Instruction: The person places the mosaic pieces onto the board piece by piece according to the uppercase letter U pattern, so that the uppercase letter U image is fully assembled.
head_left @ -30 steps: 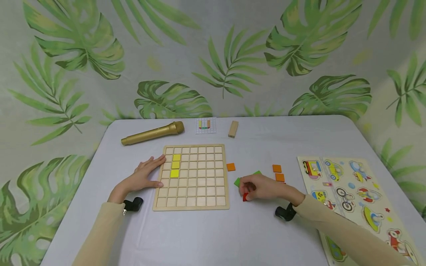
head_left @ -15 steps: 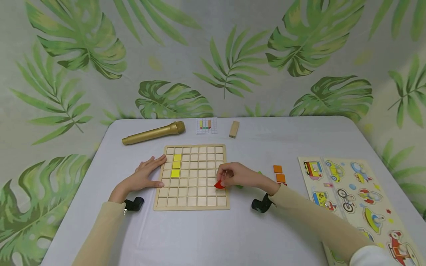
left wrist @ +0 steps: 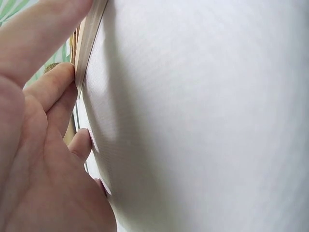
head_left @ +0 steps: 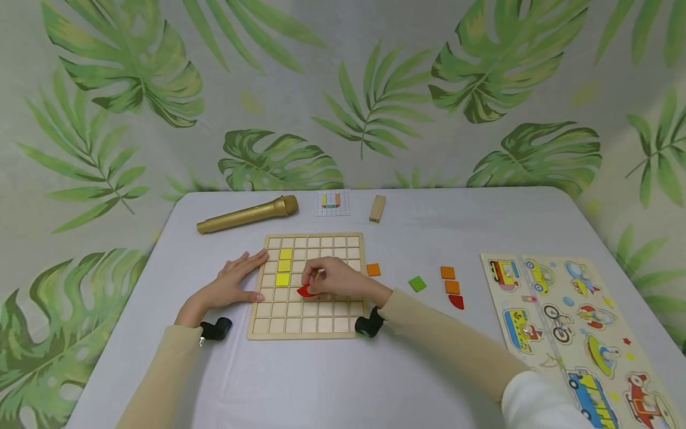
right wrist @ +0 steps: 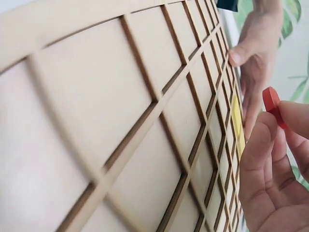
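Note:
My right hand (head_left: 336, 279) pinches a red quarter-round piece (head_left: 305, 291) between thumb and finger, over the middle of the wooden grid board (head_left: 309, 336). In the right wrist view the red piece (right wrist: 271, 100) stands clear of the grid, held at the fingertips of my right hand (right wrist: 275, 169). Three yellow squares (head_left: 284, 266) lie in one column at the board's upper left. My left hand (head_left: 227, 286) rests with spread fingers against the board's left edge; in the left wrist view fingers of my left hand (left wrist: 53, 125) touch that edge.
Right of the board lie an orange square (head_left: 373, 270), a green square (head_left: 417, 283), two more orange squares (head_left: 452, 287) and another red piece (head_left: 456, 302). A picture puzzle board (head_left: 563, 325) is at the right. Behind stand a gold microphone (head_left: 246, 215), pattern card (head_left: 333, 203) and wooden block (head_left: 377, 209).
My right hand has picked up the red piece and carried it leftward from beside the green squares to over the board. My left hand has stayed in place.

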`<action>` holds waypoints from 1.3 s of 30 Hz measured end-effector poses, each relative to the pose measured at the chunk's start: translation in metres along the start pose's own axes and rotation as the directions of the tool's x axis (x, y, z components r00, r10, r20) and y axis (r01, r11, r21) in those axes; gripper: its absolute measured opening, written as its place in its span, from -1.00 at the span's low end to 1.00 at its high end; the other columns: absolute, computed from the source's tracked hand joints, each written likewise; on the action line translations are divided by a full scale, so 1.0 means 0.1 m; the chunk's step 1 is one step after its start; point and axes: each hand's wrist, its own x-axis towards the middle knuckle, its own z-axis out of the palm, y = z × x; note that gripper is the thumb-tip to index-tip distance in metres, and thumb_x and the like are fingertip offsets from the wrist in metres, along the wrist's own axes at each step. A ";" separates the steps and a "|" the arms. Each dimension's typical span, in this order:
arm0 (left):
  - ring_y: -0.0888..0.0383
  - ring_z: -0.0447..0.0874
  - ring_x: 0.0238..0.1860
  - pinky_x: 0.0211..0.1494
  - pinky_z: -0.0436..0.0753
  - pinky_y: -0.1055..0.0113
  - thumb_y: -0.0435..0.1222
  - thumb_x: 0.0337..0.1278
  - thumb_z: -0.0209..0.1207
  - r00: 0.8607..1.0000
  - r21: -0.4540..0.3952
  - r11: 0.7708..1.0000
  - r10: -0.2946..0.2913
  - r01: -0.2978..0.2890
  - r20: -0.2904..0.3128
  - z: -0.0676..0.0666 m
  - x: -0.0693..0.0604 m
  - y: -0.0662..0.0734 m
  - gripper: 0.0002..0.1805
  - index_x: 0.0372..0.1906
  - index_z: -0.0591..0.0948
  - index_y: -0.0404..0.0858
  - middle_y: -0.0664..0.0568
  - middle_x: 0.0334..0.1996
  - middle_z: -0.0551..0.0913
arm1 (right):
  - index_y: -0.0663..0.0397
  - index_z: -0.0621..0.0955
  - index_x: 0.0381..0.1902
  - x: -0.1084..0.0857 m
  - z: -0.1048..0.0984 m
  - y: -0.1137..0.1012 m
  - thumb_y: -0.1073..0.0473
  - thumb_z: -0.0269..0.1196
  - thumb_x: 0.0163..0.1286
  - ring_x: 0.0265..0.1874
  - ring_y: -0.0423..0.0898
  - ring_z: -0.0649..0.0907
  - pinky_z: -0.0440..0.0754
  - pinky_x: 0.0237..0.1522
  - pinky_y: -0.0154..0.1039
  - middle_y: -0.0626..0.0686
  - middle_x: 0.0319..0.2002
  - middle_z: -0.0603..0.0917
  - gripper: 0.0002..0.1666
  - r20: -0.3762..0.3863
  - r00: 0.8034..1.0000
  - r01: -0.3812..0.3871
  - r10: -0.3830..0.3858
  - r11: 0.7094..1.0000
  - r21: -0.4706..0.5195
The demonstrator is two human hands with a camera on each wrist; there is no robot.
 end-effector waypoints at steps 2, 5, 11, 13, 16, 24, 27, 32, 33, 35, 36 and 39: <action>-0.27 -0.32 0.46 0.34 -0.36 -0.28 -0.03 -0.03 0.38 1.000 0.001 1.000 -0.003 0.003 0.000 0.00 0.00 0.00 0.04 0.49 0.10 -0.27 -0.13 0.50 -0.03 | 0.09 0.60 -0.32 0.08 0.06 -0.01 0.39 0.21 0.22 -0.50 -0.18 0.51 0.48 -0.34 -0.35 -0.03 -0.44 0.56 -0.88 -0.014 1.000 -0.013 0.013 1.000 -0.013; -0.27 -0.32 0.46 0.33 -0.36 -0.29 -0.03 -0.04 0.38 1.000 0.000 1.000 -0.007 0.007 0.000 0.00 0.00 0.00 0.04 0.49 0.10 -0.26 -0.12 0.50 -0.03 | 0.09 0.60 -0.34 0.19 0.15 -0.04 0.39 0.25 0.20 -0.49 -0.18 0.51 0.47 -0.36 -0.37 -0.04 -0.46 0.56 -0.89 -0.038 0.999 -0.017 0.015 0.999 -0.041; -0.28 -0.32 0.46 0.32 -0.36 -0.30 -0.03 -0.03 0.38 1.000 -0.011 1.000 -0.001 0.001 -0.001 0.00 0.00 -0.01 0.02 0.49 0.12 -0.26 -0.12 0.50 -0.02 | 0.11 0.60 -0.38 0.36 0.32 -0.05 0.41 0.29 0.18 -0.52 -0.23 0.50 0.46 -0.43 -0.42 -0.08 -0.52 0.56 -0.88 -0.067 0.998 -0.012 0.004 0.992 -0.127; -0.29 -0.32 0.45 0.32 -0.36 -0.30 -0.03 -0.02 0.38 1.000 -0.015 1.000 0.005 -0.005 -0.003 0.00 0.00 -0.01 0.02 0.49 0.12 -0.26 -0.12 0.50 -0.02 | 0.12 0.60 -0.40 0.39 0.37 -0.09 0.42 0.30 0.18 -0.57 -0.25 0.49 0.45 -0.47 -0.43 -0.09 -0.56 0.56 -0.88 -0.077 0.997 -0.017 0.004 0.985 -0.172; -0.29 -0.31 0.45 0.32 -0.36 -0.30 -0.03 -0.02 0.38 1.000 -0.019 1.000 0.013 -0.013 -0.005 0.00 0.00 -0.02 0.02 0.49 0.12 -0.26 -0.11 0.50 -0.02 | 0.13 0.60 -0.42 0.42 0.43 -0.14 0.40 0.32 0.17 -0.63 -0.27 0.46 0.40 -0.53 -0.46 -0.11 -0.61 0.53 -0.88 -0.106 0.994 -0.031 0.003 0.964 -0.264; -0.28 -0.31 0.46 0.33 -0.35 -0.29 -0.04 -0.03 0.38 1.000 -0.023 1.000 0.011 -0.011 -0.006 -0.01 0.00 -0.01 0.01 0.48 0.13 -0.26 -0.11 0.50 -0.01 | 0.11 0.59 -0.38 0.41 0.50 -0.22 0.34 0.31 0.22 -0.65 -0.27 0.42 0.37 -0.53 -0.47 -0.13 -0.64 0.49 -0.93 -0.139 0.990 -0.076 0.018 0.901 -0.427; -0.28 -0.31 0.46 0.33 -0.35 -0.29 -0.04 -0.02 0.38 1.000 -0.020 1.000 0.010 -0.010 -0.004 -0.01 -0.01 -0.01 0.02 0.48 0.12 -0.26 -0.11 0.50 -0.01 | 0.12 0.58 -0.37 0.41 0.50 -0.23 0.31 0.30 0.24 -0.66 -0.27 0.42 0.37 -0.52 -0.46 -0.13 -0.64 0.49 -0.93 -0.135 0.991 -0.083 0.022 0.882 -0.464; -0.27 -0.31 0.46 0.33 -0.35 -0.29 -0.03 -0.02 0.38 1.000 -0.014 1.000 0.010 -0.011 -0.005 -0.01 -0.01 -0.01 0.02 0.49 0.12 -0.25 -0.11 0.50 -0.01 | 0.13 0.58 -0.38 0.41 0.51 -0.22 0.29 0.29 0.25 -0.66 -0.25 0.43 0.39 -0.53 -0.46 -0.11 -0.60 0.51 -0.93 -0.126 0.992 -0.091 0.030 0.855 -0.510; -0.27 -0.31 0.46 0.33 -0.35 -0.29 -0.03 -0.02 0.38 1.000 -0.014 1.000 0.010 -0.010 -0.005 -0.01 -0.01 -0.01 0.02 0.49 0.12 -0.25 -0.11 0.50 -0.01 | 0.14 0.58 -0.38 0.42 0.51 -0.22 0.29 0.29 0.25 -0.65 -0.25 0.43 0.39 -0.54 -0.47 -0.11 -0.59 0.52 -0.93 -0.124 0.992 -0.090 0.030 0.851 -0.517; -0.27 -0.31 0.46 0.33 -0.35 -0.29 -0.03 -0.02 0.38 1.000 -0.014 1.000 0.010 -0.010 -0.005 -0.01 0.00 -0.01 0.02 0.49 0.12 -0.25 -0.11 0.50 -0.01 | 0.14 0.60 -0.38 0.42 0.52 -0.21 0.29 0.30 0.25 -0.63 -0.25 0.45 0.41 -0.53 -0.47 -0.11 -0.56 0.53 -0.94 -0.123 0.992 -0.088 0.026 0.843 -0.530; -0.27 -0.32 0.46 0.33 -0.36 -0.28 -0.03 -0.03 0.38 1.000 -0.014 1.000 0.009 -0.009 -0.005 -0.01 -0.01 -0.01 0.02 0.49 0.12 -0.25 -0.11 0.50 -0.01 | 0.14 0.60 -0.39 0.42 0.52 -0.21 0.30 0.30 0.24 -0.61 -0.25 0.46 0.41 -0.53 -0.47 -0.10 -0.55 0.54 -0.95 -0.124 0.992 -0.087 0.024 0.842 -0.533; -0.27 -0.32 0.46 0.33 -0.36 -0.28 -0.03 -0.02 0.38 1.000 -0.013 1.000 0.009 -0.009 -0.006 0.00 -0.01 -0.01 0.02 0.49 0.12 -0.25 -0.11 0.50 -0.01 | 0.13 0.61 -0.40 0.41 0.52 -0.20 0.31 0.30 0.23 -0.59 -0.25 0.47 0.43 -0.51 -0.47 -0.10 -0.52 0.54 -0.95 -0.127 0.992 -0.078 0.011 0.843 -0.533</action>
